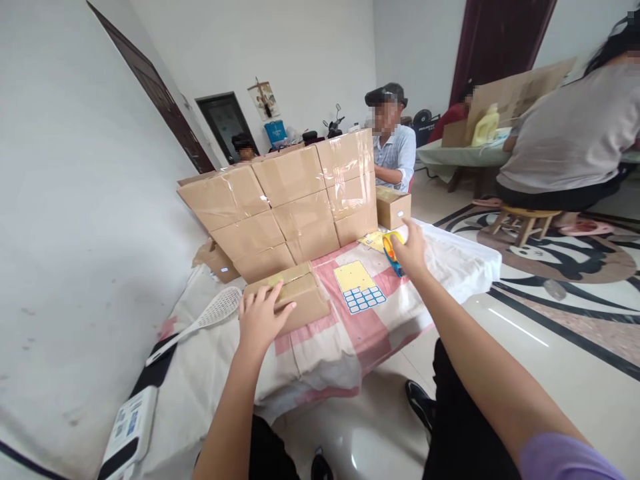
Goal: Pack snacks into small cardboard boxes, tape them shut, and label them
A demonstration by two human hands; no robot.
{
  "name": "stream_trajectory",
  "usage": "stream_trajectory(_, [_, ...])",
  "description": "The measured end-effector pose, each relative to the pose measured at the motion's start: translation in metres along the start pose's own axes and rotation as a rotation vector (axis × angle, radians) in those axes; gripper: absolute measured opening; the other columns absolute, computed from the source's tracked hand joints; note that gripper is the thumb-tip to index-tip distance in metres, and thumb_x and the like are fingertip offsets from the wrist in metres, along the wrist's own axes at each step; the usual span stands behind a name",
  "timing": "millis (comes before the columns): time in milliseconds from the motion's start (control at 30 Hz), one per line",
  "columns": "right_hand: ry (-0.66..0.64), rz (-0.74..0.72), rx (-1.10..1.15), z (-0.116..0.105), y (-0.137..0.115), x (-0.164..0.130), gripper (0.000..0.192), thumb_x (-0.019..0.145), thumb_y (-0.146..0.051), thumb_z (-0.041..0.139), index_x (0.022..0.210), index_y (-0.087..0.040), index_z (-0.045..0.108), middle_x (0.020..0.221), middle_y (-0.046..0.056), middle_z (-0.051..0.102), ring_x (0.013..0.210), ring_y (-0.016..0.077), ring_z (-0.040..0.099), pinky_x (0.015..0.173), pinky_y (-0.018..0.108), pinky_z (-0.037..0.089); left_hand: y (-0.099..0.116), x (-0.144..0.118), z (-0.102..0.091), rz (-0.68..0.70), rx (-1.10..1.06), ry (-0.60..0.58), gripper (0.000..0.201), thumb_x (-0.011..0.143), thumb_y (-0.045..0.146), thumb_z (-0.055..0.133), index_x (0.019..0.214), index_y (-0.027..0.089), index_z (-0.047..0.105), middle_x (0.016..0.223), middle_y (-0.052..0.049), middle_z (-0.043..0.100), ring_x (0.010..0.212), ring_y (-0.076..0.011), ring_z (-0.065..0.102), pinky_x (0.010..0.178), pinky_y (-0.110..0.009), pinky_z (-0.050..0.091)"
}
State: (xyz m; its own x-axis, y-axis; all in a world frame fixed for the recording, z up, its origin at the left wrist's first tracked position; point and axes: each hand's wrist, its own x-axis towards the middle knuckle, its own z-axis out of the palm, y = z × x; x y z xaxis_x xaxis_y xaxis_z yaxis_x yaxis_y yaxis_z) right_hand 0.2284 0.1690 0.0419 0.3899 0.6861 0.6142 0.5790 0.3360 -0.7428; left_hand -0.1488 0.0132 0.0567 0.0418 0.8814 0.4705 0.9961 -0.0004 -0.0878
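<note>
- A table [310, 363] was covered by pale and pink-checked cloth; 1 was placed before the wearer.
- Across it, 1 tall cardboard divider [300, 193] was stood up, its face crossed by creases and glossy tape.
- Behind the divider's right end, 1 person in a pale shirt [403, 150] was seated.
- In front of the divider, just beside its foot, 1 closed cardboard box [305, 307] was laid, its long axis turned roughly left to right. It was covered at its left part by the left hand [263, 313], which was spread flat, thumb apart, with nothing seen grasped.
- From the right hand's grip, the box was placed to the left and slightly nearer the wearer; the left hand was nearer, being in touch with it.
- By the divider's right end, 1 labelled carton [397, 210] was set.
- Left of the box, 1 white racket [220, 307] was laid.
- Between the hands, 1 yellow sheet with blue-edged labels [357, 287] was laid flat; the labels could not be surely counted.
- By the right hand [413, 250], 1 yellow-and-blue tape dispenser [393, 253] was held at its ring, tilted, above the cloth; whether tape was drawn out could not be told.
</note>
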Motion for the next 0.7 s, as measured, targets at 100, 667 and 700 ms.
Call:
stream_trajectory(100, [0.025, 0.197, 0.002, -0.015, 0.036, 0.008, 0.064, 0.078, -0.036, 0.061, 0.137, -0.015, 0.052, 0.142, 0.019, 0.054, 0.133, 0.0344, 0.048, 0.114, 0.055, 0.035, 0.006, 0.003, -0.001, -0.043, 0.012, -0.026, 0.055, 0.090, 0.056, 0.060, 0.138, 0.028, 0.061, 0.134, -0.010, 0.062, 0.119, -0.0365, 0.054, 0.113, -0.060, 0.028])
stream_trajectory(667, [-0.360, 0.394, 0.055, 0.021, 0.055, -0.009, 0.025, 0.072, -0.038, 0.070, 0.072, -0.021, 0.051, 0.065, 0.001, 0.057, 0.064, 0.0196, 0.059, 0.057, 0.030, 0.046, 0.027, 0.000, 0.007, -0.039, 0.029, -0.012, 0.063, 0.087, 0.054, 0.064, 0.146, 0.034, 0.053, 0.139, -0.013, 0.059, 0.124, -0.0359, 0.054, 0.117, -0.069, 0.013])
stream_trajectory(700, [-0.354, 0.354, 0.062, 0.023, 0.052, -0.012, 0.026, 0.074, -0.040, 0.067, 0.071, -0.022, 0.049, 0.063, -0.001, 0.055, 0.064, 0.0189, 0.057, 0.057, 0.029, 0.044, 0.029, 0.000, 0.008, -0.047, 0.029, -0.010, 0.061, 0.087, 0.054, 0.065, 0.144, 0.035, 0.054, 0.140, -0.014, 0.058, 0.126, -0.0362, 0.053, 0.116, -0.070, 0.013])
